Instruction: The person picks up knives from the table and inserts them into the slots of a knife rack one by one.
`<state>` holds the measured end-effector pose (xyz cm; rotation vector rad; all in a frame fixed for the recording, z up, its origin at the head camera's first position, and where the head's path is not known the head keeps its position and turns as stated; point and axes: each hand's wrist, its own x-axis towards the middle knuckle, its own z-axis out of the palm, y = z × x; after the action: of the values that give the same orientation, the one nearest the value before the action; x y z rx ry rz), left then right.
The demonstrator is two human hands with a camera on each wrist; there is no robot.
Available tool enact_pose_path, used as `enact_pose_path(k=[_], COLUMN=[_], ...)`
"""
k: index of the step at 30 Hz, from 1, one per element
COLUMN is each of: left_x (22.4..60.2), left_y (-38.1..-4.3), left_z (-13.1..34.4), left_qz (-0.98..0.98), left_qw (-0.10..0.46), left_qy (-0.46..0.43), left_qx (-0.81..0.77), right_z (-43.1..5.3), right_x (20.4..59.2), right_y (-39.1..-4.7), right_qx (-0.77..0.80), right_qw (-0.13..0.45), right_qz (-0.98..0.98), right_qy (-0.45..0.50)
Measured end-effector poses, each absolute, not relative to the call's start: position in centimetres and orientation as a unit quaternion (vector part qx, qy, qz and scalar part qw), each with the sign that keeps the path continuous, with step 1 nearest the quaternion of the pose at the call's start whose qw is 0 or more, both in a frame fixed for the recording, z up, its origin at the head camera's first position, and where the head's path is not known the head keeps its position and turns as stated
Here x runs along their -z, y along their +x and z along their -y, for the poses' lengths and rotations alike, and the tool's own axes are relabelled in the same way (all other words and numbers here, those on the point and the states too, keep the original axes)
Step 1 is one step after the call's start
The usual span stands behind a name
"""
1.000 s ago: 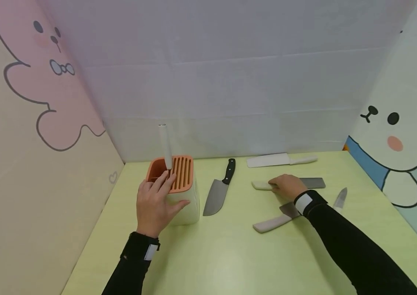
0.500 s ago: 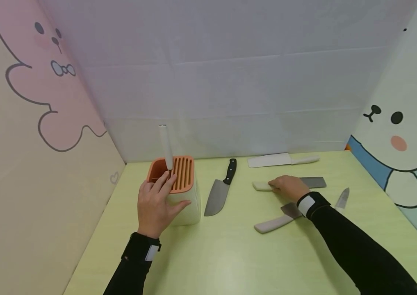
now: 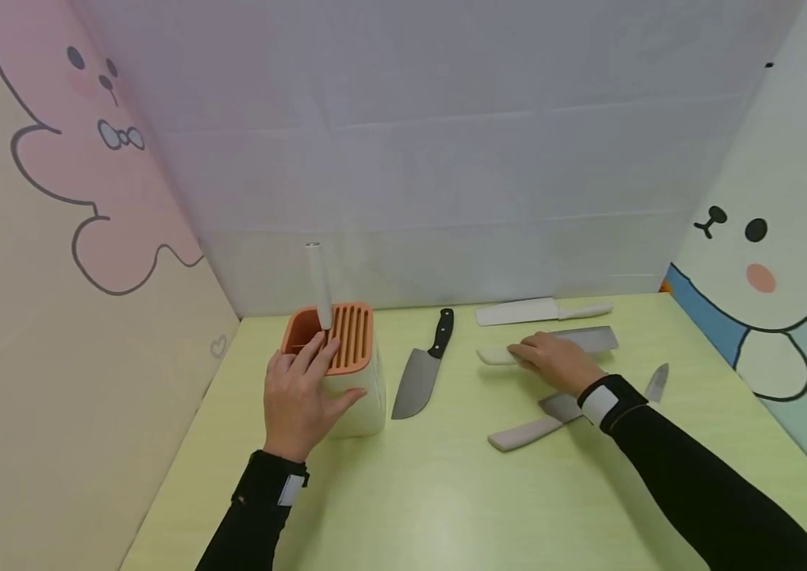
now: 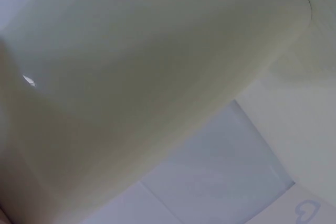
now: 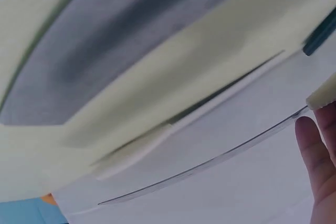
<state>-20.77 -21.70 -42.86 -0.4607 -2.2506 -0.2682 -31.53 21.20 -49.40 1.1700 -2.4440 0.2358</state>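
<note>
My left hand (image 3: 301, 396) holds the front left corner of a cream knife block (image 3: 367, 400), fingers over its orange slotted top and thumb along the front. One white-handled knife (image 3: 320, 289) stands upright in the block. My right hand (image 3: 560, 361) pinches the pale handle of a broad-bladed kitchen knife (image 3: 589, 339), raised a little over the table with its blade pointing right. In the right wrist view this knife's blade (image 5: 210, 162) shows almost edge-on, beside the fingers (image 5: 315, 156). The left wrist view is mostly filled by the block's smooth wall (image 4: 157, 77).
A black-handled knife (image 3: 420, 377) lies right of the block. Behind the right hand lies a white knife (image 3: 520, 311). Under the right wrist are a knife with a pale handle (image 3: 526, 435) and a small knife (image 3: 657, 383), partly covered. Walls enclose the table (image 3: 417, 492).
My right hand has lifted the broad-bladed knife off the table and shifted it slightly left, tilting its blade. The left hand stays on the block.
</note>
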Motion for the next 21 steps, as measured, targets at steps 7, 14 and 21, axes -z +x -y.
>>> enact_pose_path(k=[7, 14, 21], left_x=[42.7, 42.8, 42.4], left_y=[-20.8, -21.0, -20.6], left_z=[21.9, 22.2, 22.3], left_qz=[0.896, 0.9, 0.898], left_qw=[0.396, 0.382, 0.369], left_qy=[-0.178, -0.186, -0.2], left_qx=[0.097, 0.099, 0.132], right_z=[-20.4, -20.2, -20.4], right_x=[47.5, 46.3, 44.8], right_y=[-30.7, -29.8, -29.1], right_qx=[-0.064, -0.064, -0.084], right_qw=[0.252, 0.273, 0.305], right_qz=[0.854, 0.841, 0.827], right_qy=[0.45, 0.463, 0.465])
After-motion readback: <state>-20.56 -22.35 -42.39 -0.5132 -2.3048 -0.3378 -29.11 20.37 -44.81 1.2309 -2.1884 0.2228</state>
